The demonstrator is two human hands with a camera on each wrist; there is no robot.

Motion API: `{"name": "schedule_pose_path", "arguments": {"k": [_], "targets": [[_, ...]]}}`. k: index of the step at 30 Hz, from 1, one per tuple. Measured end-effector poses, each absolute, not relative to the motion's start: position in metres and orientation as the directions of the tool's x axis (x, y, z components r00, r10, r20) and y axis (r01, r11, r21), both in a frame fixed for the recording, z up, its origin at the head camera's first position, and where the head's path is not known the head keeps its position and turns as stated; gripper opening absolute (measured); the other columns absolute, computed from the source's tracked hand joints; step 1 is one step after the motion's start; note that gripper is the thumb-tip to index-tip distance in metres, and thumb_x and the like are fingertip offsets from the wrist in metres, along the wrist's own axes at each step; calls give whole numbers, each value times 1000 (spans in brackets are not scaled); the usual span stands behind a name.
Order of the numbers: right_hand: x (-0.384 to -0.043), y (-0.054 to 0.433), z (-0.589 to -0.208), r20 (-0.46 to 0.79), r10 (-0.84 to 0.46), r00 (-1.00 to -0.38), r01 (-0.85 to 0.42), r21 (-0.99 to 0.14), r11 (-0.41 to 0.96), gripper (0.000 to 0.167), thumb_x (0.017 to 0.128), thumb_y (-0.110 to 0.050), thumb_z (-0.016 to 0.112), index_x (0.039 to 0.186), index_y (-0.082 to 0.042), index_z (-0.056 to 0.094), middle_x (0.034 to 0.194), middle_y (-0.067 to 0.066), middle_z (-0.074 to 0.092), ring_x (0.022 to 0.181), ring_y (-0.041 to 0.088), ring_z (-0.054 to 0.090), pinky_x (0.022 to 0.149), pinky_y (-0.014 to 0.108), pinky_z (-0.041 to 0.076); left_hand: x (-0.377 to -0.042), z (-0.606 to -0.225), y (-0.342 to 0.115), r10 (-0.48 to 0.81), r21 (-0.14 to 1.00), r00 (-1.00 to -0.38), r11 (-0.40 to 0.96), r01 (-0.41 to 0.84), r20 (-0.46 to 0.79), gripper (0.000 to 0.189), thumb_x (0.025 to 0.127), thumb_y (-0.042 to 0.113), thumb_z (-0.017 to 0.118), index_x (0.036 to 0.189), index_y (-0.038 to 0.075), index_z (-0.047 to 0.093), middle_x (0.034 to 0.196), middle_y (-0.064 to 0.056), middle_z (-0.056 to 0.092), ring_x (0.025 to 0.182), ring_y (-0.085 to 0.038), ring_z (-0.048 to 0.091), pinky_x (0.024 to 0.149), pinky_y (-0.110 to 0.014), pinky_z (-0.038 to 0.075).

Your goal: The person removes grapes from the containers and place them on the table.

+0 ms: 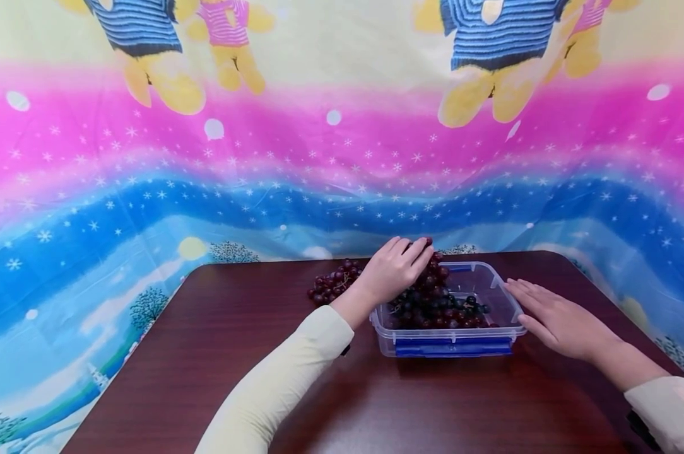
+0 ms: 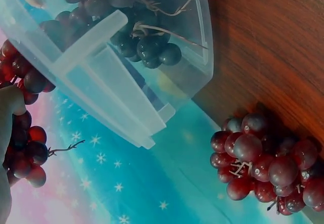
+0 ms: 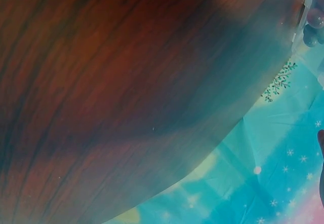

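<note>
My left hand (image 1: 395, 270) grips a bunch of red grapes (image 1: 436, 275) over the left part of a clear plastic container (image 1: 389, 344). In the left wrist view, the held bunch (image 2: 31, 155) hangs beside the container wall, a bare stem tip sticking out. Dark grapes (image 1: 452, 315) lie inside the container, toward its left and front. At the container's right rim, my right hand (image 1: 566, 325) has its fingers extended, fingertips right at the edge. Another bunch of red grapes (image 1: 332, 285) rests on the table left of the container, beyond my left forearm.
The container's front carries a blue-edged latch (image 1: 454, 347). Everything stands on a dark brown wooden table (image 1: 234, 353) with rounded far corners. A patterned cloth (image 1: 319, 151) with bears and snowflakes hangs behind and around the table.
</note>
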State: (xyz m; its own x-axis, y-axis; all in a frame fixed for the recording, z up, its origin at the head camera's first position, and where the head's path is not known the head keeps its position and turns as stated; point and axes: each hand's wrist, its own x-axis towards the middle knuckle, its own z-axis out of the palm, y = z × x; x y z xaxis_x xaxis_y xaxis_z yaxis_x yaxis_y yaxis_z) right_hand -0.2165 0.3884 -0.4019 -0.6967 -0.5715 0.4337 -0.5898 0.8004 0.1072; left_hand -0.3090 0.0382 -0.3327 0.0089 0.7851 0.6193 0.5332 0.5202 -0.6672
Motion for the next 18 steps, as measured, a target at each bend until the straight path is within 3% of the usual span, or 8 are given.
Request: {"name": "schedule_pose_path", "arguments": {"k": [18], "targets": [[-217,388,-402,434,-576,-693,-594,109,797,63,96,-22,61,150,-6,35,144,23,44,142,0,4,111,14,-1,-308,-314,23,738,-622,-4,572,535,675,31,97,2,54,125,9,67,125,-10,63,100,-23,64,93,-37,50]]}}
